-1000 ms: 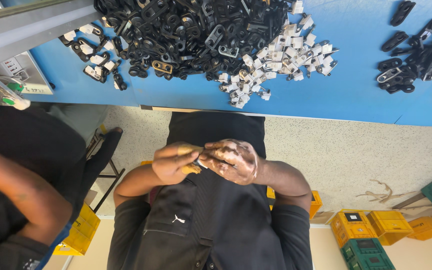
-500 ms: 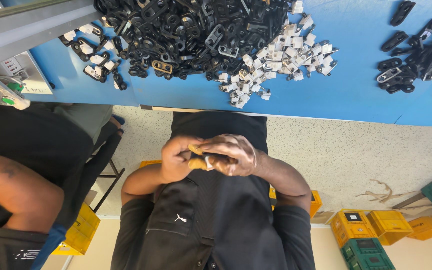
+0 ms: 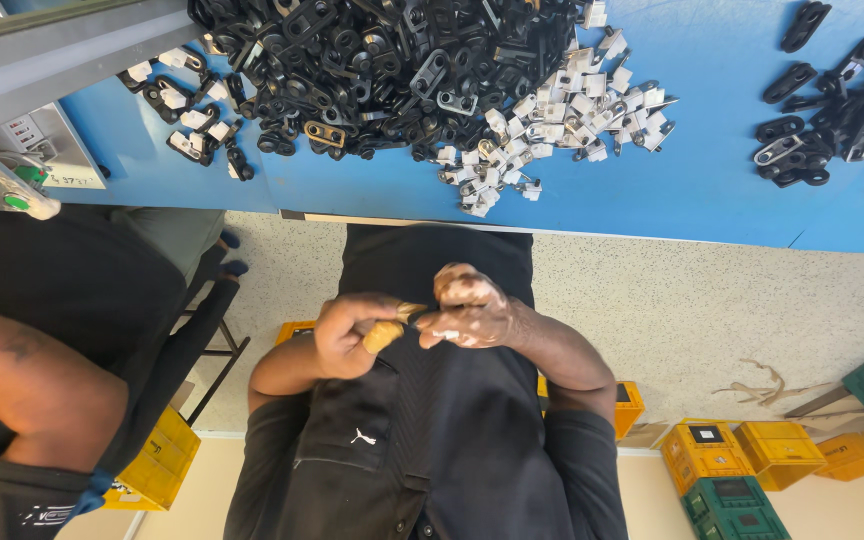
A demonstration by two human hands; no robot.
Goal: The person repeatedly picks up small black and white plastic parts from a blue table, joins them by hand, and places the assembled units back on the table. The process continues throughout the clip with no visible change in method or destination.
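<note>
Tan piece (image 3: 382,335) pinched in curled left hand (image 3: 347,335); right hand (image 3: 472,308) closed, touching its tip | one piece; two hands

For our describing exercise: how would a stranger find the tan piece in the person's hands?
Start at the blue table, then drop to the hands meeting below its edge. The tan piece pokes out of the left hand toward the right hand; the table's parts are black or white, never tan.
</note>
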